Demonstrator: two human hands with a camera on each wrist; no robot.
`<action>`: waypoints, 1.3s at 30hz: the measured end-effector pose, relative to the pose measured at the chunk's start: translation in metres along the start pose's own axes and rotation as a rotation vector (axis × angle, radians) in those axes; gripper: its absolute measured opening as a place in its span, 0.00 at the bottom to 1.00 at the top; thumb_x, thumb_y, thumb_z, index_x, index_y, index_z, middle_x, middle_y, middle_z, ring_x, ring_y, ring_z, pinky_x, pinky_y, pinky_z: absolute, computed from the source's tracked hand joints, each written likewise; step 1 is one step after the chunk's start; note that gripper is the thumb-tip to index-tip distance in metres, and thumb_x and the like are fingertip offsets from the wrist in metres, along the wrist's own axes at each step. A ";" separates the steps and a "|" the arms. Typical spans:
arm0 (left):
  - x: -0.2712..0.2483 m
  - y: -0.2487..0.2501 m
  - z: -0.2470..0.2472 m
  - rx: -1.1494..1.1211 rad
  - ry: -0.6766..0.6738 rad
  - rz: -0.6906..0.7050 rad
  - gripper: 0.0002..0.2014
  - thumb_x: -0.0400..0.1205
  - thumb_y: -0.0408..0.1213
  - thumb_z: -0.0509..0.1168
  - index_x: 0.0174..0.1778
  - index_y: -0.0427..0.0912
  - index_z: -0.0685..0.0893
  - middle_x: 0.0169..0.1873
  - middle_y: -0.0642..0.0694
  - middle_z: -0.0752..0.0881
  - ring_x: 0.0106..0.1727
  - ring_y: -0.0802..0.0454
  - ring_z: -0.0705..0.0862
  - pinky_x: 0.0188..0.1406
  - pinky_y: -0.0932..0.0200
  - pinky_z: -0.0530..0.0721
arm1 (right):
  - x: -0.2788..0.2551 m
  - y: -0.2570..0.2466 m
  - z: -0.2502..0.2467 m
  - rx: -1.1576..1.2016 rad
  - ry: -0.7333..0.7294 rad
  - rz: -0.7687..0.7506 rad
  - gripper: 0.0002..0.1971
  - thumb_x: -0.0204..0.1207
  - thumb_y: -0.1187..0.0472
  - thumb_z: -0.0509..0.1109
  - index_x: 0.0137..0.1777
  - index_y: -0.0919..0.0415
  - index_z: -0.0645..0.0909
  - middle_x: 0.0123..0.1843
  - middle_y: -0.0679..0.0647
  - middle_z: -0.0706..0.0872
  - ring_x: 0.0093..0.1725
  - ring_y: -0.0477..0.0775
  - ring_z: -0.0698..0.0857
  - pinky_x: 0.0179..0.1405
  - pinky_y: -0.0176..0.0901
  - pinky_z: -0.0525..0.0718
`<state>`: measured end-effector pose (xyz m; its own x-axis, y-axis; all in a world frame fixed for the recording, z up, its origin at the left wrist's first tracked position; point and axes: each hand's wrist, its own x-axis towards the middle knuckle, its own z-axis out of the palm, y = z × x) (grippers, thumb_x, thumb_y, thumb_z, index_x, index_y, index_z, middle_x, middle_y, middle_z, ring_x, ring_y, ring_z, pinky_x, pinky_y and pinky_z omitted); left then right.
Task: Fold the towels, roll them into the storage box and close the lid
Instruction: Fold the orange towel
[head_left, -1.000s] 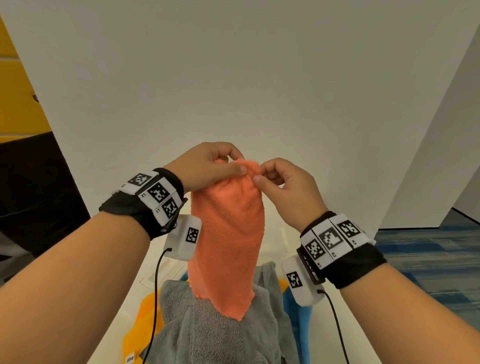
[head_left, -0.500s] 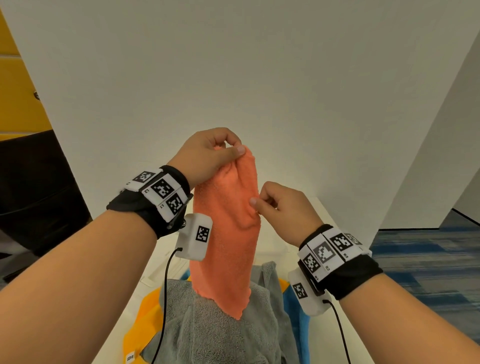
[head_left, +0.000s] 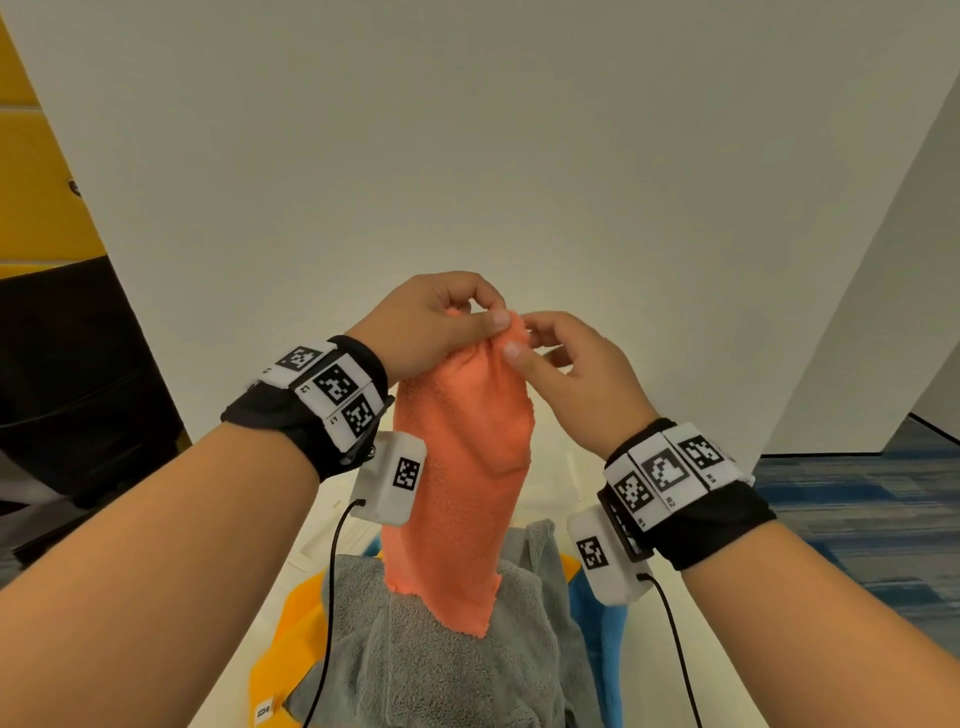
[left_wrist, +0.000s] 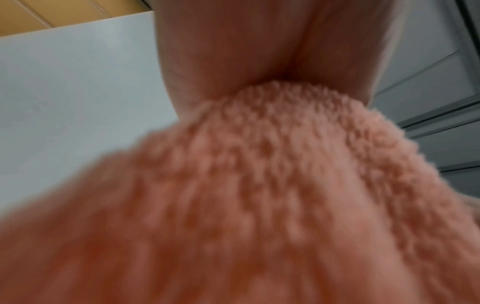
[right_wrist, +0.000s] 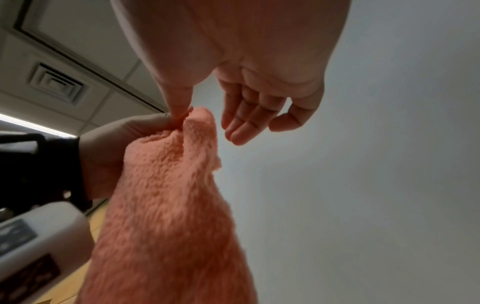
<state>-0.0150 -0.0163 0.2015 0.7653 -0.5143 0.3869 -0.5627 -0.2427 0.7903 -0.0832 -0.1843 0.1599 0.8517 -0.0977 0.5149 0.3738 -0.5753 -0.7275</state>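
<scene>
An orange towel (head_left: 462, 467) hangs lengthwise in the air in front of me. My left hand (head_left: 483, 314) pinches its bunched top end between thumb and fingers. In the left wrist view the orange towel (left_wrist: 259, 185) fills the frame under the left fingers (left_wrist: 233, 51). My right hand (head_left: 519, 338) is at the same top corner. In the right wrist view its thumb tip rests on the orange towel (right_wrist: 168, 205) beside the left hand (right_wrist: 130, 127), while the right fingers (right_wrist: 241, 123) stand loosely curved and apart from the cloth. The towel's lower tip dangles over a grey towel (head_left: 441, 665).
Under the grey towel lie a yellow towel (head_left: 291, 639) and a blue towel (head_left: 597, 623) on a cream table (head_left: 675, 649). Bits of white plastic (head_left: 556, 483) show behind the orange towel. A white panel (head_left: 519, 156) stands ahead, with blue carpet (head_left: 857, 519) at the right.
The right hand slid down the towel's right edge half a second ago and has come back up to the top corner. The left hand keeps its pinch, slightly lower than before.
</scene>
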 end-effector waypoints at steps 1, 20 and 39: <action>0.000 0.000 0.000 -0.001 -0.019 0.007 0.04 0.81 0.42 0.70 0.40 0.52 0.87 0.27 0.51 0.77 0.31 0.57 0.74 0.38 0.61 0.74 | 0.002 0.000 -0.001 0.006 -0.006 -0.013 0.10 0.77 0.49 0.71 0.56 0.47 0.83 0.47 0.38 0.85 0.43 0.36 0.83 0.42 0.26 0.78; 0.007 -0.006 -0.036 0.384 0.158 -0.107 0.19 0.73 0.56 0.74 0.38 0.40 0.86 0.32 0.46 0.83 0.35 0.50 0.83 0.24 0.57 0.84 | 0.023 0.003 -0.048 -0.098 0.052 -0.006 0.03 0.79 0.58 0.70 0.46 0.56 0.81 0.42 0.52 0.87 0.45 0.54 0.85 0.49 0.45 0.83; 0.004 -0.005 -0.035 0.528 0.125 -0.034 0.04 0.81 0.38 0.67 0.48 0.48 0.86 0.40 0.54 0.84 0.45 0.56 0.80 0.37 0.68 0.74 | 0.017 -0.002 -0.049 -0.101 0.080 0.068 0.05 0.79 0.61 0.68 0.49 0.49 0.81 0.47 0.44 0.86 0.47 0.41 0.86 0.45 0.29 0.77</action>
<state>0.0015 0.0115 0.2158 0.7988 -0.4054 0.4445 -0.5932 -0.6539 0.4697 -0.0872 -0.2242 0.1926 0.8405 -0.2014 0.5029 0.2735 -0.6436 -0.7148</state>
